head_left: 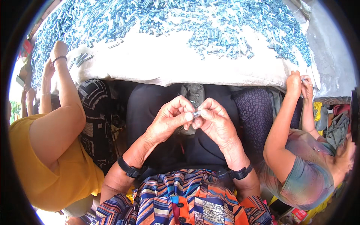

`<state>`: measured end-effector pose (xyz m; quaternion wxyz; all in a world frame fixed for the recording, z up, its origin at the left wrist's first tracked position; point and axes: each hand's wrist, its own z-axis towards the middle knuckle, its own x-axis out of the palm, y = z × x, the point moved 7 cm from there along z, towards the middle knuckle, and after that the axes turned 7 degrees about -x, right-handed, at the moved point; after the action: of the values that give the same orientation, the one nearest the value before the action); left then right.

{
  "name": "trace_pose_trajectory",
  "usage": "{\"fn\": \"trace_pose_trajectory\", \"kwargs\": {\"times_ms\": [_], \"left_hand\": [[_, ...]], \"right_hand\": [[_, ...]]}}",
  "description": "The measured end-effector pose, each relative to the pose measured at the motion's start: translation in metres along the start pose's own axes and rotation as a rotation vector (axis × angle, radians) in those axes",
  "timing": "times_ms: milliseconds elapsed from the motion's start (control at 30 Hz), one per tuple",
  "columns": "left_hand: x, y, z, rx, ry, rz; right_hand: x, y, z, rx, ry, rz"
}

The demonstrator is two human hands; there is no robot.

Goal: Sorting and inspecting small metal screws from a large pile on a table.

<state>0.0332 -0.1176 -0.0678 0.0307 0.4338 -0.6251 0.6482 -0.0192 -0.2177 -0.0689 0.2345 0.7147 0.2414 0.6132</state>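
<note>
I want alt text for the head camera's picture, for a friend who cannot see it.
A person's left hand and right hand pinch a small shiny piece above dark trousers. Beyond, many small bluish pieces lie scattered on a white cloth. A co-worker in yellow is at left, another in a multicoloured top at right.

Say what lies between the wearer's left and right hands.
In the head view, a small shiny piece lies between them, pinched by the left hand on one side and the right hand on the other.
</note>
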Motion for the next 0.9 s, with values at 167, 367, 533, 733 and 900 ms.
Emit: {"fn": "trace_pose_trajectory", "kwargs": {"times_ms": [167,367,533,733,900], "left_hand": [[-0.007,-0.001,0.004,0.020,-0.015,-0.010],[-0.027,-0.046,0.020,-0.082,-0.200,0.491],[-0.010,-0.093,0.061,0.360,-0.418,1.146],[0.004,-0.083,0.108,0.549,-0.456,1.594],[-0.009,-0.084,0.129,0.622,-0.497,1.621]], "right_hand": [[-0.003,-0.003,0.005,-0.030,-0.043,0.022],[-0.007,0.032,0.011,-0.164,-0.005,-0.900],[0.003,0.090,0.045,-0.509,-0.121,-1.417],[0.011,0.118,0.100,-0.847,0.008,-1.890],[0.011,0.114,0.127,-0.858,0.063,-2.219]]}}
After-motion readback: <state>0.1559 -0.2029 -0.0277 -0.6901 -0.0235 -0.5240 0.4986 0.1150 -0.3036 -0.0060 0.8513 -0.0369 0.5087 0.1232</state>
